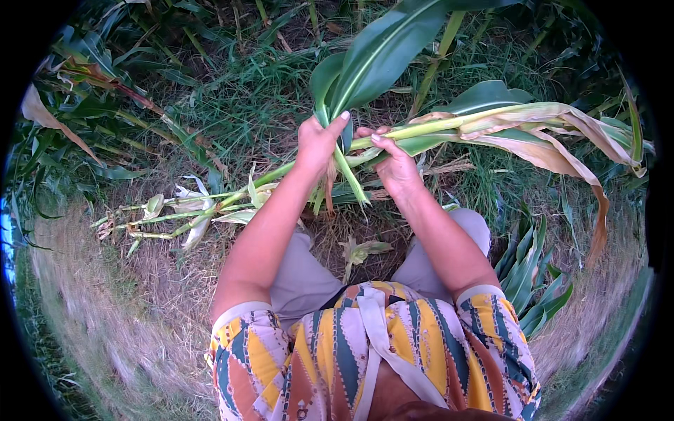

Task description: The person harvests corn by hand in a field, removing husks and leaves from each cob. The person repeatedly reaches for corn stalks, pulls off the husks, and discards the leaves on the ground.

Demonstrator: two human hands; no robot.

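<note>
My left hand (316, 142) is closed around the bases of broad green corn leaves (387, 55), whose blades rise up and to the right; a cut or torn end points down below the fist. Close on its right, my right hand (392, 160) grips a corn stalk (437, 126) between thumb and fingers. Green and dried tan leaves trail from that stalk to the right. Bare corn stalks with pale husks (197, 210) lie at the left and pass behind my left forearm.
Standing corn plants (310, 21) line the far side, with grass (237, 84) at their feet. A leaning reddish stalk (142, 100) is at the upper left. Cut green leaves (526, 268) lie to the right of my knee. A pale husk (360, 251) rests between my knees.
</note>
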